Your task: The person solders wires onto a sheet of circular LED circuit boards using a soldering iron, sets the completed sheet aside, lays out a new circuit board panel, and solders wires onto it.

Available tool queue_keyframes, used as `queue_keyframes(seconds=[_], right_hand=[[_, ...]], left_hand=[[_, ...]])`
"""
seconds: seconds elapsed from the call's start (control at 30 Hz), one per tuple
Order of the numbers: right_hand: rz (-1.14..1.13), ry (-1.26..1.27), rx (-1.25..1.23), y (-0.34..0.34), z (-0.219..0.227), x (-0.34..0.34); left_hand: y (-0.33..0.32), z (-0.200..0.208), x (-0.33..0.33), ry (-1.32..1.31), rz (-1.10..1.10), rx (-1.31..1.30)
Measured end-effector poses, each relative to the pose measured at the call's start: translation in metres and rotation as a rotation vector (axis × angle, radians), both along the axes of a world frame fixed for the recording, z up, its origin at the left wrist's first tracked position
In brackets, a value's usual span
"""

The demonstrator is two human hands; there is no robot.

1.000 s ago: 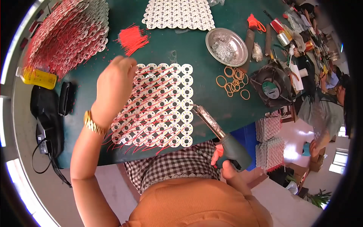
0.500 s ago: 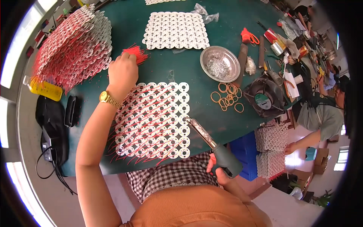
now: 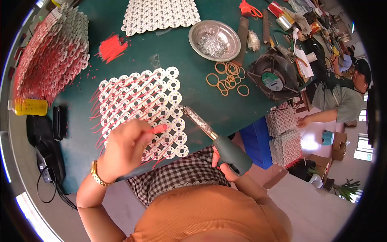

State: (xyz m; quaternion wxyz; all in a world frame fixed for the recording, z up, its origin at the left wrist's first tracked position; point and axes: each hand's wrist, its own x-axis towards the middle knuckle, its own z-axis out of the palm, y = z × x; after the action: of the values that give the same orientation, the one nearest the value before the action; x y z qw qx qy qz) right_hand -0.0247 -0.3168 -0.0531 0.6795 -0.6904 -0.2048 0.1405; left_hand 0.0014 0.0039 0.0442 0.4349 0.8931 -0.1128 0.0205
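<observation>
A panel of round white circuit boards [image 3: 141,105] lies flat on the green counter [image 3: 234,117], with thin red wires [image 3: 95,117] slanting across its rows and trailing past its left edge. Over the panel's 6 o'clock side is the left hand [image 3: 131,145], a gold watch [image 3: 96,173] on its wrist; its fingers are drawn together, with something red at the tips, and whether they pinch a wire cannot be told. The right hand [image 3: 228,172], at 5 o'clock from the panel, is wrapped around the dark grip of a soldering iron [image 3: 231,154], whose metal barrel points toward 10 o'clock; its tip is at the panel's right-hand column, contact unclear. Around the panel, a loose bunch of red wires [image 3: 112,48] lies at 11 o'clock, a second white panel [image 3: 160,15] at 12, a metal bowl [image 3: 232,38] of silvery bits between 1 and 2, and tan rubber bands [image 3: 232,69] at 2, just beside a black fan [image 3: 272,80]. A heap of wired boards [image 3: 52,56] sits at 10 o'clock, and a yellow bottle [image 3: 30,107] at 9.
</observation>
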Motion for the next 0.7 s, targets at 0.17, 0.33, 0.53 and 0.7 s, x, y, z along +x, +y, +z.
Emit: queue_keyframes(seconds=[0.17, 0.33, 0.53, 0.7], right_hand=[[-0.003, 0.193, 0.038, 0.008, 0.015, 0.004], [-0.022, 0.265, 0.049, 0.013, 0.023, 0.014], [-0.053, 0.213, 0.070, 0.011, 0.009, 0.013], [-0.037, 0.113, 0.035, 0.008, 0.006, 0.005]], left_hand=[[-0.018, -0.037, -0.011, -0.054, -0.280, -0.012], [-0.018, -0.046, 0.007, -0.048, -0.097, -0.092], [-0.021, -0.030, -0.012, -0.069, 0.130, -0.228], [-0.043, -0.026, -0.027, -0.087, 0.302, -0.042]])
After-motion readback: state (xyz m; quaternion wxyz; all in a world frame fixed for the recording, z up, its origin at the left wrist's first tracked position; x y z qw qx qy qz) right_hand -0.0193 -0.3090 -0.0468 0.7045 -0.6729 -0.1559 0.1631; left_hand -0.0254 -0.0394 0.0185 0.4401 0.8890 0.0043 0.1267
